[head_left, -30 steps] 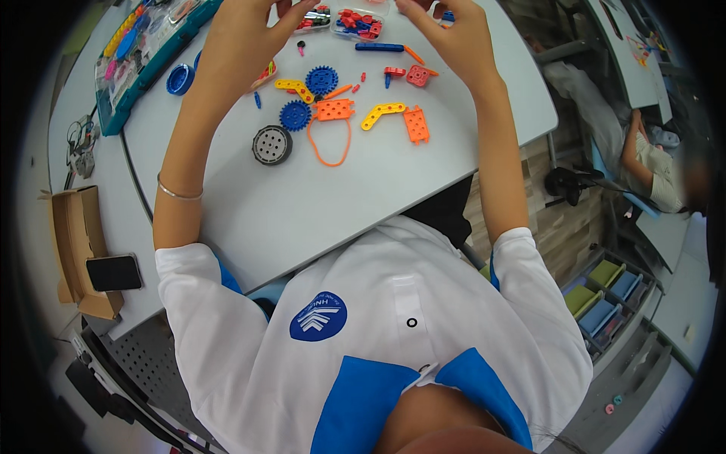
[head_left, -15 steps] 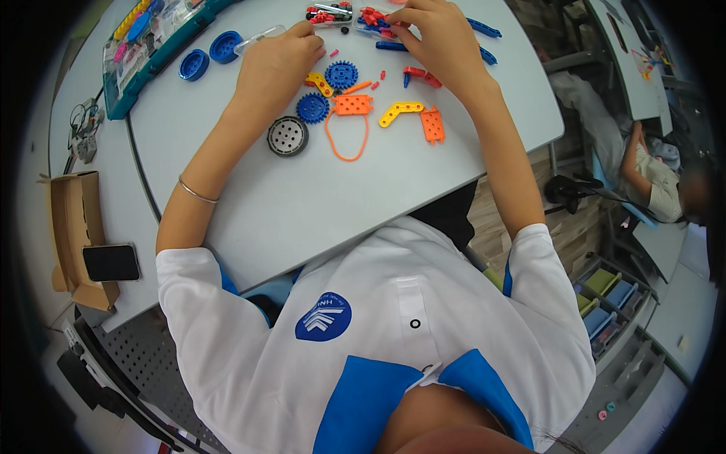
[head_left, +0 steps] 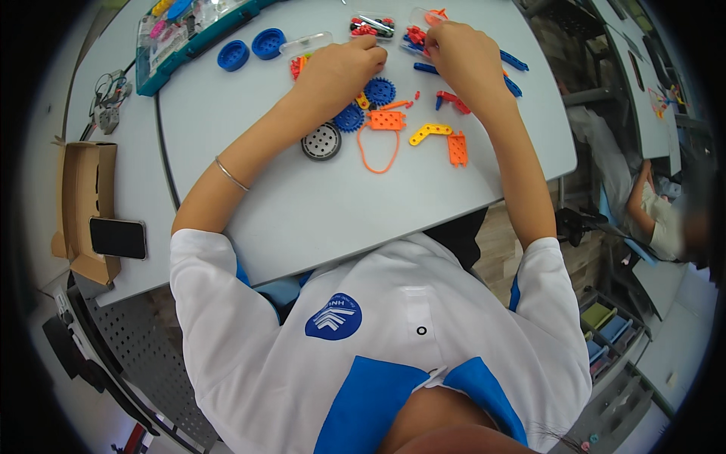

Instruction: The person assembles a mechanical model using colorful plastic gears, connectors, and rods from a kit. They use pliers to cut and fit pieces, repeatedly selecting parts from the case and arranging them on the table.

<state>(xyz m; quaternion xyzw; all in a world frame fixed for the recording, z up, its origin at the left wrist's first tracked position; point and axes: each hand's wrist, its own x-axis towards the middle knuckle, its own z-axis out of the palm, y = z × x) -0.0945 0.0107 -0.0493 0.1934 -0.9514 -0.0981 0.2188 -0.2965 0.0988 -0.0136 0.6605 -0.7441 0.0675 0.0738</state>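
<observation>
My left hand (head_left: 344, 72) is closed with its fingertips pinched, just in front of a small clear box (head_left: 372, 27) of red and black pieces. Whatever it pinches is hidden. My right hand (head_left: 467, 59) curls its fingers at another clear box (head_left: 414, 38) holding red and blue pieces; what they grip cannot be seen. Below my hands lie two blue gears (head_left: 380, 91), a grey-and-black wheel (head_left: 321, 141), an orange perforated plate (head_left: 386, 120) with an orange loop (head_left: 378, 172), a yellow angled beam (head_left: 429, 132), a second orange plate (head_left: 457, 149) and a red connector piece (head_left: 452, 102).
Two blue rims (head_left: 268, 44) and a teal-edged parts case (head_left: 151, 79) are at the far left. Blue beams (head_left: 514, 60) lie beyond my right wrist. A cardboard box (head_left: 72, 204) and a phone (head_left: 119, 237) rest at left. Another person's arm (head_left: 641, 200) shows at right.
The whole view has shifted, so the table sits further right. My left hand has moved a little right, uncovering red and yellow pieces in the left clear box. My right hand stays at its box.
</observation>
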